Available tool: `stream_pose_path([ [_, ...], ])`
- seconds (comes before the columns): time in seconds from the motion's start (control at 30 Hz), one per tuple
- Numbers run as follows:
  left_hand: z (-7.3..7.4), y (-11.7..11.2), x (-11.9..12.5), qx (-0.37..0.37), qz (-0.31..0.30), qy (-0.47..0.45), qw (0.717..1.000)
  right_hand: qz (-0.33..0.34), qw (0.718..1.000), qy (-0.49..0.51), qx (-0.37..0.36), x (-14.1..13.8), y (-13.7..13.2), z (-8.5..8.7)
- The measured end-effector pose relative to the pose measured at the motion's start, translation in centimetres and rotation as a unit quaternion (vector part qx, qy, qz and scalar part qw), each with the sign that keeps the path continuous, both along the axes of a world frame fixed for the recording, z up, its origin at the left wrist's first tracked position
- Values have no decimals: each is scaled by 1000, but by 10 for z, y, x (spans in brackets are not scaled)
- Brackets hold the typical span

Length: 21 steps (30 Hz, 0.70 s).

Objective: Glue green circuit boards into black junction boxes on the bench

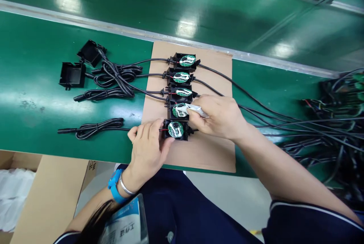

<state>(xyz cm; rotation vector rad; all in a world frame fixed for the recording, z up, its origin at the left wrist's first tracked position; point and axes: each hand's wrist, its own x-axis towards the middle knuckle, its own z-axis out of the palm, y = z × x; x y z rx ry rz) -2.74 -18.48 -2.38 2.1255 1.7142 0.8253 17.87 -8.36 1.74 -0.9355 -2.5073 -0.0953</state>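
Observation:
Several black plastic housings stand in a column on a cardboard sheet, each holding a round green circuit board with white paste on it. My left hand grips the left end of the nearest housing, thumb at its front edge and fingers at its back corner. The nearest circuit board bears a white streak. In my right hand is a white squeeze tube, its fingers closed round it. The tube's tip is over the second circuit board from the front, at a white patch.
Coiled black cables lie to the left, beside two housings without visible boards. Cables run right to a heap of black leads. A metal rail edges the green bench. A cardboard box stands below left.

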Motion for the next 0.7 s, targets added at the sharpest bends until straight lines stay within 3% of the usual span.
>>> stream_pose_path([
  [0.17, 1, 0, 2, -3, 3, -14, 1000, 22, 999, -39, -15, -5, 4, 3],
  [0.7, -3, -2, 0, -18, -1, -21, 1000, 27, 992, -115, 34, -3, 4, 16],
])
